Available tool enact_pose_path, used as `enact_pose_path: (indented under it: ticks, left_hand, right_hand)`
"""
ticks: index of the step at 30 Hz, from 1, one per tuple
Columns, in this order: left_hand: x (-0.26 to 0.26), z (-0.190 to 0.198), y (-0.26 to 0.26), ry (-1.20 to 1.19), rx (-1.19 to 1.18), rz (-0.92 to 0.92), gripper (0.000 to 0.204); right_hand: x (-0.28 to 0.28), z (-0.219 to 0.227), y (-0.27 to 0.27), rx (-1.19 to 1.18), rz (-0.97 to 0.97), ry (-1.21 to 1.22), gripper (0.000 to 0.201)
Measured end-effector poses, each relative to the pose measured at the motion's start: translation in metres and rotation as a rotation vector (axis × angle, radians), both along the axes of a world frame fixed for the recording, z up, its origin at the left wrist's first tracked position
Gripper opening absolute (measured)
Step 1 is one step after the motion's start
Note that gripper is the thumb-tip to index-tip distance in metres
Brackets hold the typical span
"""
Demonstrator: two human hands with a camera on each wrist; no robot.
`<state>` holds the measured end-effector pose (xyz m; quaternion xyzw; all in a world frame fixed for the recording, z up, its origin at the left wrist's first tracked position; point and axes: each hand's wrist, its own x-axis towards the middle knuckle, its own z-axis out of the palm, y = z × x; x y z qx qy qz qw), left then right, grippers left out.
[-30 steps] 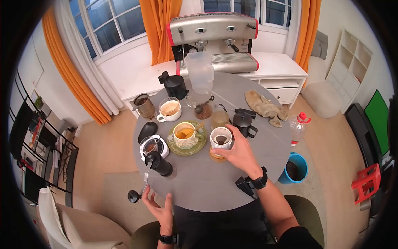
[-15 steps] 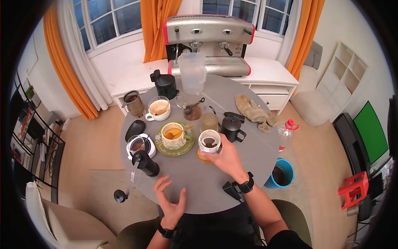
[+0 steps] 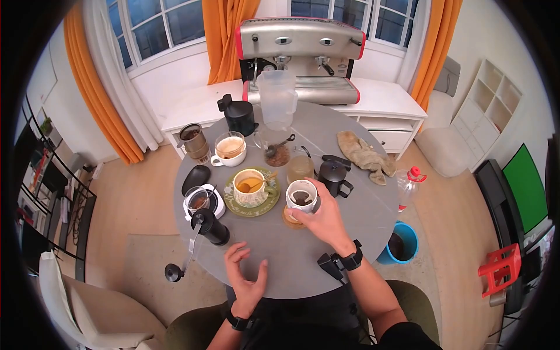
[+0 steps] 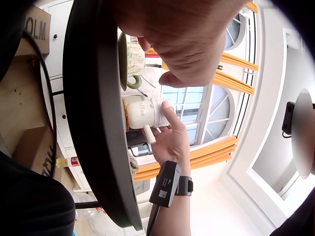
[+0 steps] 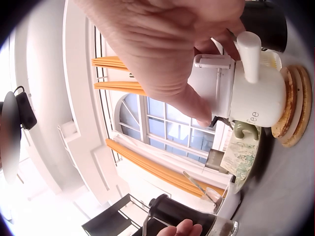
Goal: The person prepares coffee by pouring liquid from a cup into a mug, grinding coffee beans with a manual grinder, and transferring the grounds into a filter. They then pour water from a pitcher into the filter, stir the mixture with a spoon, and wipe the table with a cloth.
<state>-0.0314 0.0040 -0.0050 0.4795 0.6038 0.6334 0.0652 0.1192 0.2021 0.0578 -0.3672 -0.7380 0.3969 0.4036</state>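
My right hand (image 3: 326,220) holds a white cylindrical cup (image 5: 216,88) with thumb and fingers round its side; dark brown contents show inside from above. That cup sits on top of a white mug (image 5: 261,96) with a stubby side handle and "coffee" lettering, which stands on a round wooden coaster (image 5: 298,105). My left hand (image 3: 246,280) hovers over the table's front edge with fingers loosely bent and thumb apart, holding nothing. Nearest to it is a black hand grinder (image 3: 211,227) with a long crank reaching past the table edge.
Left of the mug, a patterned cup (image 3: 249,189) with yellow liquid and a spoon stands on a green saucer (image 3: 256,211). Behind the right hand are a black pot (image 3: 333,175) and a cloth (image 3: 364,157). A white scale (image 3: 216,204) carries a glass cup. A clear pitcher (image 3: 277,99) stands farther back.
My left hand has risen from beside the grinder's crank and moved right and forward over the table edge. My right hand keeps its hold on the white cup; the head view shifted slightly.
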Motion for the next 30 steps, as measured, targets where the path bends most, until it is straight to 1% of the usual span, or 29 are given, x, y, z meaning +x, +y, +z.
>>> enact_pose_path:
  ticks: [3, 6, 9, 15, 16, 20, 25, 28, 30]
  left_hand:
    - [0.0, -0.003, 0.0, -0.005, 0.009, 0.002, 0.051]
    - [-0.001, -0.004, -0.001, 0.001, 0.014, -0.001, 0.051]
    - [0.0, -0.004, 0.0, -0.003, 0.022, -0.005, 0.05]
    - [0.001, -0.001, -0.002, -0.018, 0.019, -0.006, 0.049]
    - [0.001, -0.001, -0.002, -0.024, 0.022, -0.007, 0.049]
    - [0.001, -0.001, -0.001, -0.048, 0.04, -0.01, 0.048]
    - [-0.004, -0.003, -0.005, 0.004, 0.013, -0.049, 0.052]
    - [-0.003, -0.003, -0.005, -0.011, 0.021, -0.044, 0.05]
    - [-0.002, -0.002, -0.003, -0.04, 0.048, -0.031, 0.047]
  right_hand:
    - [0.001, -0.002, 0.0, 0.043, 0.026, 0.072, 0.08]
    - [0.004, 0.008, -0.003, 0.251, 0.032, 0.028, 0.078]
    - [0.006, 0.019, -0.006, 0.305, 0.025, -0.02, 0.077]
    - [0.009, 0.042, 0.009, 0.068, 0.098, 0.135, 0.077]
    - [0.009, 0.046, 0.01, 0.066, 0.101, 0.138, 0.075]
    - [0.01, 0.043, 0.008, 0.031, 0.084, 0.046, 0.075]
    - [0.007, 0.018, 0.006, 0.013, 0.065, -0.053, 0.076]
    - [0.007, 0.019, 0.004, -0.098, 0.095, -0.033, 0.082]
    - [0.011, 0.018, 0.001, 0.095, -0.002, -0.103, 0.086]
